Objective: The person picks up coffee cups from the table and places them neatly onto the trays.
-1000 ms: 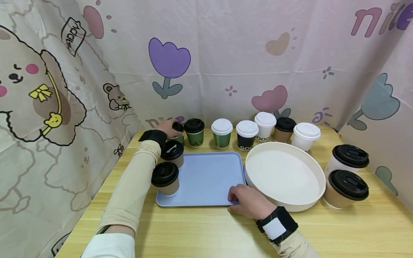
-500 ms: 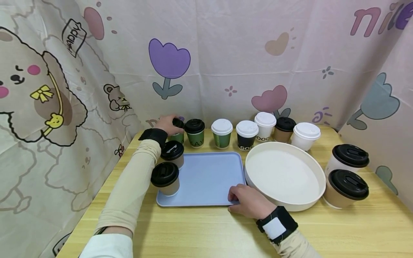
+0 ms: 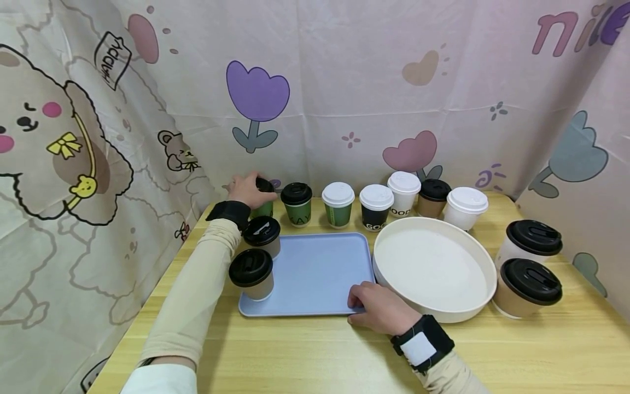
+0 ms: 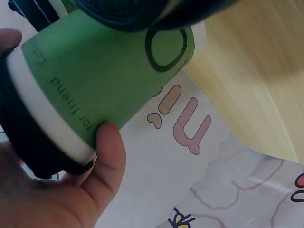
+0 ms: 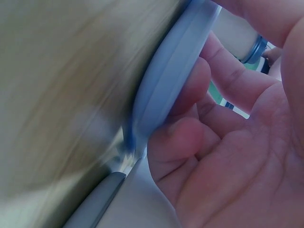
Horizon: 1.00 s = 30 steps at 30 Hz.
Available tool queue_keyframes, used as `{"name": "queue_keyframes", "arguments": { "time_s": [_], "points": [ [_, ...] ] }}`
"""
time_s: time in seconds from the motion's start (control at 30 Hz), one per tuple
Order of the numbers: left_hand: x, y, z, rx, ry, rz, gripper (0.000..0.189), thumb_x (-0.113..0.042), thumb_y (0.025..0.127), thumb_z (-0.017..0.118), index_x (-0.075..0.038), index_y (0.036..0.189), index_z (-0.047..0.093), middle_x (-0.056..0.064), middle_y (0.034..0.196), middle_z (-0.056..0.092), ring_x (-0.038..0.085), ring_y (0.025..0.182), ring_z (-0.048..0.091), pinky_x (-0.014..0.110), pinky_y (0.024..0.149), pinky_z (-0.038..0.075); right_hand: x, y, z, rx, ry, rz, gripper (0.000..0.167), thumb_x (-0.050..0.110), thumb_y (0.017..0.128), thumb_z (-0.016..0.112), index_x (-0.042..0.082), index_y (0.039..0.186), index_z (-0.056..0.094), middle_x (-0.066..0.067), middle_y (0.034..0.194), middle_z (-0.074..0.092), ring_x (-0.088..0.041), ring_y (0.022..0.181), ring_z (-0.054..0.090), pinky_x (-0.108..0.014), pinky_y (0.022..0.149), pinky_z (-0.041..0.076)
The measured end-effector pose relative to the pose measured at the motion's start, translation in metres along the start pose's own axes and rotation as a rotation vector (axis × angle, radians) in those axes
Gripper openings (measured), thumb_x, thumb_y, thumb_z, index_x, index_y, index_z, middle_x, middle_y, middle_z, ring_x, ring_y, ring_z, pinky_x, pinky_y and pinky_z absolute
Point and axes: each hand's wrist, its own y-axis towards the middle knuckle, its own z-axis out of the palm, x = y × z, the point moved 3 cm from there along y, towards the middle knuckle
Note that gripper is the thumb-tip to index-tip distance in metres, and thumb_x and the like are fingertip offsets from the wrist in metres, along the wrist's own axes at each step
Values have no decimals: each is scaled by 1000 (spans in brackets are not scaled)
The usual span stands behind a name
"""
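At the far left of the table, my left hand grips a green paper cup with a black lid. In the left wrist view, a finger and thumb lie on opposite sides of the cup near its lid. My right hand holds the near right corner of the blue tray, its fingers curled over the rim. Two brown cups with black lids, one nearer and one farther, stand along the tray's left side.
A green black-lidded cup leads a back row of several lidded cups. The round white tray sits right of the blue one. Two larger black-lidded cups, one white and one brown, stand at the right. A patterned cloth hangs behind.
My left hand and the green cup have shifted slightly left, widening the gap to the neighbouring green cup. My right hand has stayed at the tray corner.
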Motion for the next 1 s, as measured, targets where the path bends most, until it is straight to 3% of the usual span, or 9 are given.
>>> {"name": "queue_keyframes", "arguments": {
  "time_s": [0.43,0.73,1.0],
  "points": [
    [0,-11,-8,-172,-78,5,79,-53,80,72,-17,145,45,31,134,31,45,122,34,60,94,43,-1,1,1,-5,-7,-5,23,22,83,87,14,90,66,7,83,58,-6,75,51,-29,70,47],
    [0,-14,-12,-241,-114,11,79,-55,79,69,-22,146,46,27,135,32,42,118,37,59,92,43,-1,1,0,-13,-10,-17,23,21,82,87,14,89,65,6,82,57,-6,75,50,-29,70,47],
    [-5,-18,-12,-265,-124,26,79,-56,81,72,-22,147,46,27,133,33,41,116,40,58,93,45,-1,1,1,0,1,-10,23,21,82,87,14,89,65,6,82,57,-6,74,50,-29,69,46]
  ]
}}
